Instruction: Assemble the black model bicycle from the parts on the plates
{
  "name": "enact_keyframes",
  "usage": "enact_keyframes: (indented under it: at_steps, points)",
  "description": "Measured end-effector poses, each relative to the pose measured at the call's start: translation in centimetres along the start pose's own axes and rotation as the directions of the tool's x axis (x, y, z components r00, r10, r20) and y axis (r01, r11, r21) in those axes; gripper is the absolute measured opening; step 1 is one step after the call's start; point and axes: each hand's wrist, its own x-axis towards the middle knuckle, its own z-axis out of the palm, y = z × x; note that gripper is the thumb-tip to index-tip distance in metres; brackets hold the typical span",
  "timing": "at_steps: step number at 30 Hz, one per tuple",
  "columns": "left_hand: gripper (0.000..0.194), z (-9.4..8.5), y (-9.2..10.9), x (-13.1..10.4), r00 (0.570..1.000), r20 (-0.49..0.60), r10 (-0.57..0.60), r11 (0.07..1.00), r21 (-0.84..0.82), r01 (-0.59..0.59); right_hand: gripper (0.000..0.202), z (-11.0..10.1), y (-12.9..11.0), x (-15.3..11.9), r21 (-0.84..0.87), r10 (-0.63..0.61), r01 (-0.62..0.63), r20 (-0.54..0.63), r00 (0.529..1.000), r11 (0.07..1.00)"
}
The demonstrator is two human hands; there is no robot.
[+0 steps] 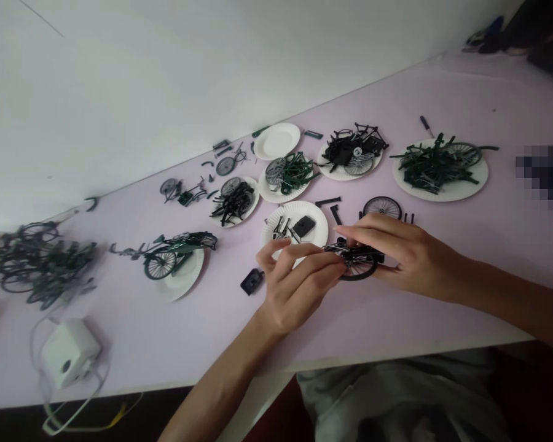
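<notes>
Between both hands, near the table's front edge, is a black toy bicycle wheel assembly (360,269) with thin spokes and dark frame parts. My left hand (299,279) pinches its left side. My right hand (396,252) grips it from the right, thumb below and fingers above; the fingers cover part of it. Just behind the right hand lies a loose spoked wheel (382,207). A paper plate (321,224) behind the left hand carries a black flat piece (304,226) and thin dark parts. Left of that hand lies a small black box-like part (251,282).
Paper plates of dark parts stand behind, including a green-black heap (442,166) at right and a black heap (357,150). A mostly built toy bicycle (170,252) rests partly over a plate. Bicycles pile up (41,261) at far left, near a white corded box (71,353).
</notes>
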Motion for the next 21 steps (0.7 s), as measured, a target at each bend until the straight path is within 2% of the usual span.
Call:
enact_keyframes:
  at_steps: [7, 14, 21]
  points:
    - [0.011, 0.36, 0.07, -0.01, 0.999, -0.031, 0.036, 0.999, 0.0, -0.036, 0.039, -0.3, -0.09, 0.38, -0.061, -0.104, 0.101, -0.043, 0.994, 0.993]
    - [0.011, 0.1, 0.09, 0.11, 0.999, -0.022, 0.041, 0.997, 0.07, -0.039, 0.035, -0.42, -0.17, 0.59, -0.029, -0.093, 0.091, -0.068, 0.993, 0.995]
    - [0.013, -0.06, 0.11, -0.21, 0.998, 0.012, 0.06, 0.991, 0.117, -0.061, 0.032, -0.53, -0.3, 0.69, -0.072, -0.1, 0.095, -0.075, 0.992, 0.993]
